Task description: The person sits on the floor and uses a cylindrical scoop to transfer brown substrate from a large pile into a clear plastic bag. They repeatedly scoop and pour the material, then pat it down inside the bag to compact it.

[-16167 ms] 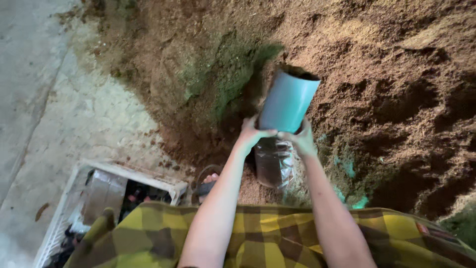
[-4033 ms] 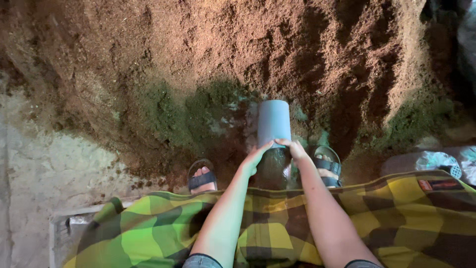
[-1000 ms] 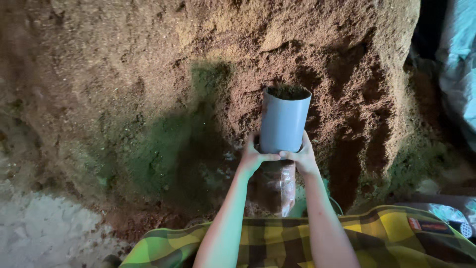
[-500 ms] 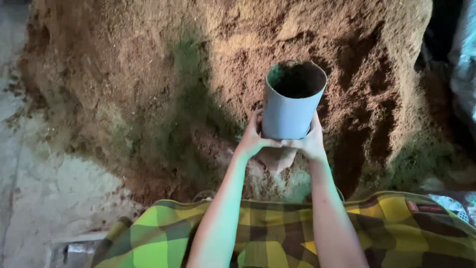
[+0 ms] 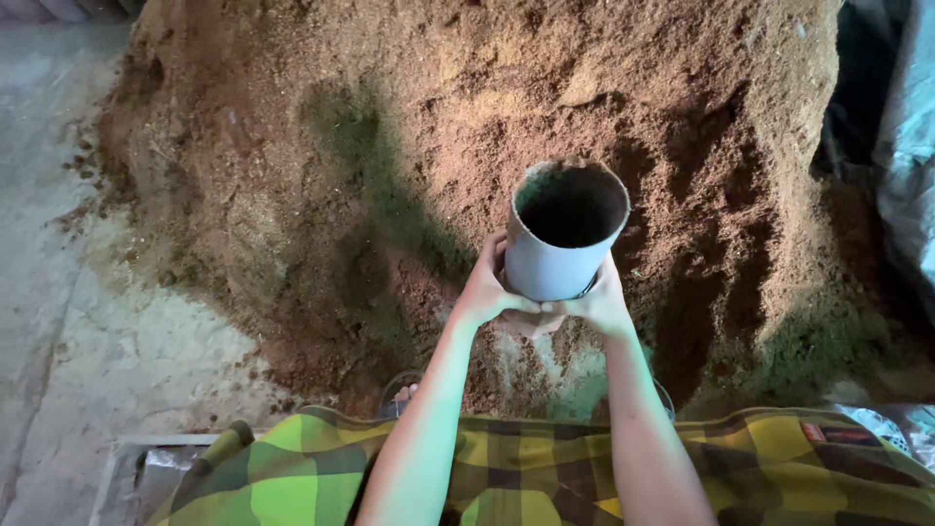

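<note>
Both hands gripped a grey plastic tube (image 5: 562, 244) from below, held up over the near slope of a large heap of brown, crumbly growing mix (image 5: 487, 127) on the concrete floor (image 5: 58, 292). The left hand (image 5: 484, 287) wrapped the tube's lower left side, its fingers curled and pressed against the wall; the right hand (image 5: 601, 297) did the same on the lower right, and the fingertips of the 2 hands met under the base. The tube's mouth tilted toward the camera and showed dark mix inside, sitting a little below the rim, so by the look of it the filling was well along but not topped up. Beneath the hands a clear plastic bag (image 5: 545, 370) partly filled with mix stood at the heap's near edge; how tube and bag joined could not be told. A checked yellow-green cloth (image 5: 526, 477) covered the person's lap, and the corner of a white crate (image 5: 127, 468) showed at the lower left.

Compared with half a second earlier, the tube sat at much the same height but was tipped further toward the camera, showing more of its inside. 4 seconds earlier it stood upright and lower, down near the person's sandals.
</note>
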